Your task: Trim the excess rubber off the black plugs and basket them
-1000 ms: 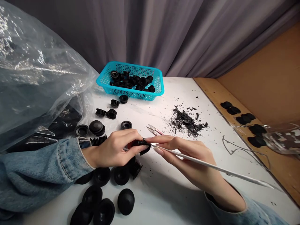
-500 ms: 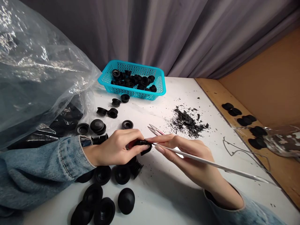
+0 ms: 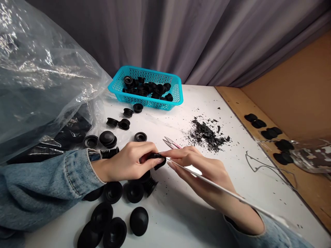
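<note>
Before you, a grey curtain (image 3: 165, 38) hangs in deep vertical folds behind the tabletop (image 3: 199, 96), whose white surface shows faint grey veining; to your right, a wooden strip (image 3: 235, 100) runs along its edge, with a plain tan panel (image 3: 297, 82) rising beyond; light brightens the tabletop's far part, while soft shadow greys the part nearest you.

L hand (image 3: 126, 163) – fingers pinched, R hand (image 3: 203, 172) opp. – thumb under

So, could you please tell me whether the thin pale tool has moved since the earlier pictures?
Yes: the thin pale tool's back end has swung away from the wire frame, towards the right sleeve.
</note>
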The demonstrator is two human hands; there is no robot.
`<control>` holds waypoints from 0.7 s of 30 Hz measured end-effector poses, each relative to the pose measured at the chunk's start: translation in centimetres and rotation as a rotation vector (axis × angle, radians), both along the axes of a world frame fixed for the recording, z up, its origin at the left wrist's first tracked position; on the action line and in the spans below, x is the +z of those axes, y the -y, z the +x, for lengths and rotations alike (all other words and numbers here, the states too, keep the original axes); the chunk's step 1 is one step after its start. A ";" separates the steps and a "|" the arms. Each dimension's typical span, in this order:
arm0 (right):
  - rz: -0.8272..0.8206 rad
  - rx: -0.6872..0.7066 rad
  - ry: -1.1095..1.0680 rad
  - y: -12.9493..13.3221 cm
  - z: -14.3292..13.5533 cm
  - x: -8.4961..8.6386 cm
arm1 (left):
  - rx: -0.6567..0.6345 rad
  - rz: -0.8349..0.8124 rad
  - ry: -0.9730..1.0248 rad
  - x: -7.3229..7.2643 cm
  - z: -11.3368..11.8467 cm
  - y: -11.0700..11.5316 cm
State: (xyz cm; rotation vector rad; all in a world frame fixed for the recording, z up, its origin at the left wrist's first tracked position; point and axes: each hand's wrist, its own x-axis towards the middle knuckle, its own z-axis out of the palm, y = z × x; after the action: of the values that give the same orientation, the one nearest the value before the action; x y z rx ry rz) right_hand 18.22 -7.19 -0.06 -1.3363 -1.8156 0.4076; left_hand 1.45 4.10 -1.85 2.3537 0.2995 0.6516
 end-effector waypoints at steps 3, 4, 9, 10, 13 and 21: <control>0.140 -0.021 0.117 -0.1 -0.5 -1.2 | 0.016 -0.019 -0.040 -0.1 0.1 0.0; 0.202 -0.032 0.152 -0.2 -0.7 -1.7 | 0.021 -0.021 -0.058 -0.2 0.1 -0.1; 0.287 -0.063 0.252 -0.3 -1.5 -3.6 | 0.049 -0.039 -0.152 -0.5 0.3 -0.2; 0.293 -0.069 0.256 -0.3 -1.6 -3.9 | 0.051 -0.043 -0.161 -0.5 0.3 -0.2; 0.340 -0.096 0.238 -0.5 -1.8 -4.4 | 0.036 -0.040 -0.155 -0.5 0.3 -0.2; -0.271 -0.328 -0.446 -0.5 -0.3 -1.2 | -0.010 0.041 -0.036 -0.1 0.0 0.0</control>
State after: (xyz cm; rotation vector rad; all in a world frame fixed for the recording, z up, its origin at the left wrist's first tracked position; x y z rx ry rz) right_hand 17.91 -6.71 -1.29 -1.5491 -1.1808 0.7253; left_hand 1.40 4.08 -1.98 2.4062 0.2928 0.6170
